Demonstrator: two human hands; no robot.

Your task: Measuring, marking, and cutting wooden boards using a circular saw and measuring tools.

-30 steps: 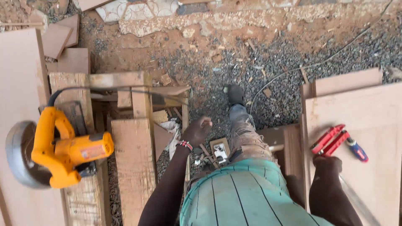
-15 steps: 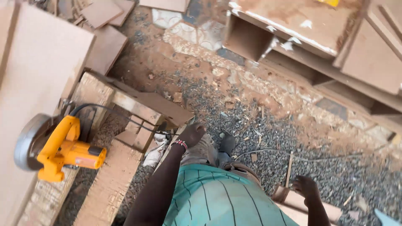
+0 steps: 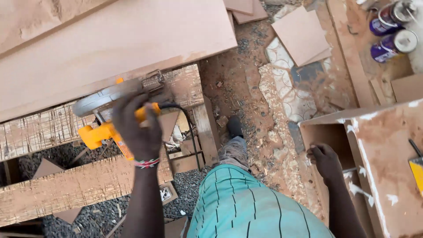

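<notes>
Gripping yellow circular saw [image 3: 103, 125] under left hand [image 3: 136, 128]

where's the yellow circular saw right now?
Head view, left of centre: the yellow circular saw sits on the rough wooden bench, gripped by the left hand, just below the large flat board.

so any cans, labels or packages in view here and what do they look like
Upper can: top right corner, lying on its side on a brown board, cylinder with a purple label and a silver end.
Lower can: just below the first, same shape, purple label and silver end.
No screens or signs show.
The left hand grips a yellow saw; any label on it is too small to tell.
</notes>
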